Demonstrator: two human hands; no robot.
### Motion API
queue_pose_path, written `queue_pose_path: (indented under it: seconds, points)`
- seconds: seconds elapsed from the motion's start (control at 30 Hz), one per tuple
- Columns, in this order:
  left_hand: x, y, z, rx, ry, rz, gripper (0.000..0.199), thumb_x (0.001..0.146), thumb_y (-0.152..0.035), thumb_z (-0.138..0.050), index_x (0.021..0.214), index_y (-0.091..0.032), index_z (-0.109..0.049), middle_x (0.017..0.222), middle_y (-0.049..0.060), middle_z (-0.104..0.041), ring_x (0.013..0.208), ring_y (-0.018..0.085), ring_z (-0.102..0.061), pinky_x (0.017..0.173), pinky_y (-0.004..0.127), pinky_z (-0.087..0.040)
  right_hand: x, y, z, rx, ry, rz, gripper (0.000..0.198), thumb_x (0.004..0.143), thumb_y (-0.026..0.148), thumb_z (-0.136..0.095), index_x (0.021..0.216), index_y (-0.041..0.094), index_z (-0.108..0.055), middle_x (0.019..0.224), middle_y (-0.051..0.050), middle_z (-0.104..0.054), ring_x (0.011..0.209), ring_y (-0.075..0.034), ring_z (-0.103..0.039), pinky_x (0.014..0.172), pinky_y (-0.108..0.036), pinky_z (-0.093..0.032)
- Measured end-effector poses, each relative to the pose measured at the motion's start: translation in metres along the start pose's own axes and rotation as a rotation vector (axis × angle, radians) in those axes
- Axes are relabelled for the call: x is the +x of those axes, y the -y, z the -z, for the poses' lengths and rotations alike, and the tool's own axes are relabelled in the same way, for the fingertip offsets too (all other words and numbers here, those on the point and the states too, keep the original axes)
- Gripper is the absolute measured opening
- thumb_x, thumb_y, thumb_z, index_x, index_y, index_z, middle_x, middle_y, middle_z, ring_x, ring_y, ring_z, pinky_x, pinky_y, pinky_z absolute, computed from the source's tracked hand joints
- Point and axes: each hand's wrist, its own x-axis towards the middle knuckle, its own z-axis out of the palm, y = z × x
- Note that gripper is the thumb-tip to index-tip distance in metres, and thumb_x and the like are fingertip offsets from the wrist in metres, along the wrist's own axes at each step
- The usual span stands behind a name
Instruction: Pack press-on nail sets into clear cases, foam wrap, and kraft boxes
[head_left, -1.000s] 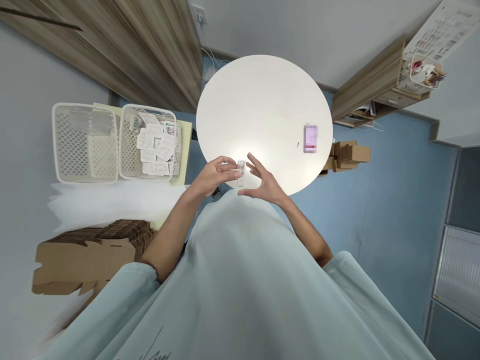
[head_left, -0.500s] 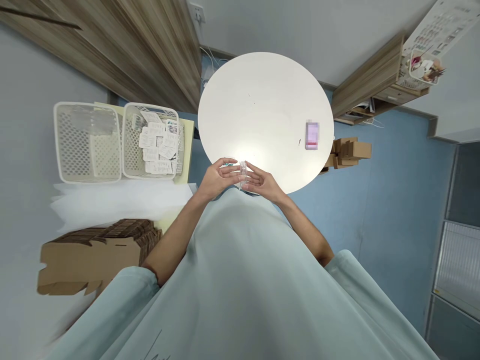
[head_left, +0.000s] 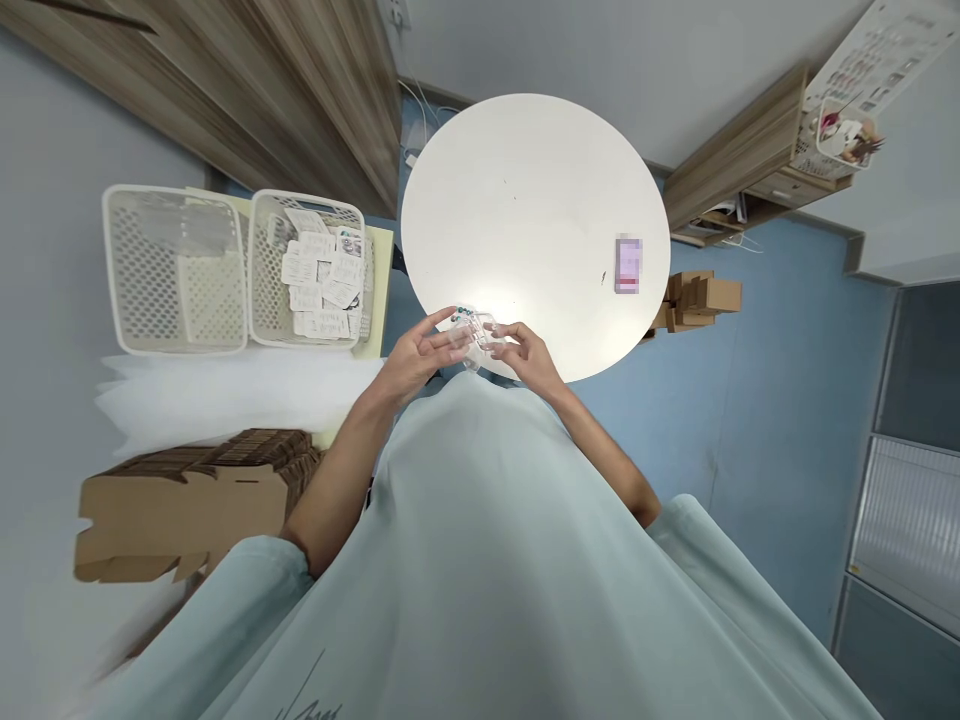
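Between my two hands, over the near edge of the round white table (head_left: 525, 200), is a small clear plastic case (head_left: 475, 332). It looks spread apart, though its see-through walls make the outline hard to follow. My left hand (head_left: 420, 358) grips its left side, thumb below and index finger stretched along the top. Small teal and dark round bits (head_left: 460, 314) show by the left fingertips; whether they are inside the case I cannot tell. On the right side, the curled fingers of my right hand (head_left: 529, 358) pinch the case.
A purple box (head_left: 628, 265), blurred out, lies at the table's right. To the left stand a white basket (head_left: 255, 270) full of printed cards and another basket (head_left: 111, 270). White sheets (head_left: 240, 395) and folded cardboard boxes (head_left: 180, 515) lie nearer. Cartons (head_left: 712, 294) sit beyond the table.
The clear case showed as a narrow upright shape between the fingertips; now it is turned and spread wider. My left hand has shifted slightly left, and more of the teal bits show.
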Motion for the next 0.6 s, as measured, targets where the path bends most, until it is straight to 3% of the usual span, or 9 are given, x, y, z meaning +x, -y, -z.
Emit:
queue_pose_path:
  seconds: [0.13,0.23,0.37,0.5,0.6]
  points:
    - [-0.008,-0.001,0.013,0.048,0.036,-0.004,0.111,0.065,-0.037,-0.105,0.164,-0.024,-0.056,0.153,0.021,-0.071,0.144,0.041,-0.067,0.122,0.059,-0.055,0.007,-0.005,0.0,-0.17,-0.121,0.044,0.057,0.091,0.08,-0.073,0.114,0.027,-0.071,0.132,-0.007,-0.076,0.104,-0.024,-0.081,0.099,-0.04,-0.065]
    - [-0.007,0.0,0.017,0.113,0.005,-0.029,0.105,0.07,-0.035,-0.102,0.164,-0.026,-0.056,0.162,0.022,-0.063,0.133,0.038,-0.074,0.115,0.056,-0.061,0.016,-0.004,0.002,-0.225,-0.108,0.025,0.064,0.089,0.087,-0.072,0.112,0.027,-0.071,0.111,-0.004,-0.077,0.098,-0.024,-0.082,0.092,-0.038,-0.065]
    - [-0.001,0.003,0.018,0.18,-0.005,-0.041,0.098,0.072,-0.039,-0.1,0.161,-0.024,-0.06,0.16,0.022,-0.065,0.119,0.035,-0.079,0.105,0.049,-0.065,0.029,0.0,-0.002,-0.262,-0.038,0.033,0.068,0.087,0.091,-0.071,0.105,0.026,-0.07,0.097,-0.002,-0.075,0.09,-0.023,-0.082,0.084,-0.034,-0.064]
    - [-0.002,0.006,0.02,0.175,-0.025,-0.028,0.083,0.076,-0.039,-0.097,0.152,-0.02,-0.069,0.15,0.021,-0.072,0.117,0.035,-0.079,0.099,0.047,-0.065,0.043,0.001,-0.009,-0.321,0.009,0.065,0.065,0.092,0.088,-0.066,0.107,0.026,-0.073,0.112,-0.004,-0.078,0.085,-0.019,-0.079,0.082,-0.033,-0.064]
    - [-0.012,0.01,0.027,0.129,-0.131,-0.019,0.076,0.075,-0.035,-0.095,0.146,-0.02,-0.072,0.148,0.019,-0.074,0.121,0.034,-0.077,0.1,0.045,-0.064,0.062,-0.007,-0.008,-0.447,-0.047,0.076,0.058,0.104,0.08,-0.057,0.118,0.027,-0.075,0.125,-0.006,-0.077,0.094,-0.02,-0.077,0.091,-0.035,-0.063]
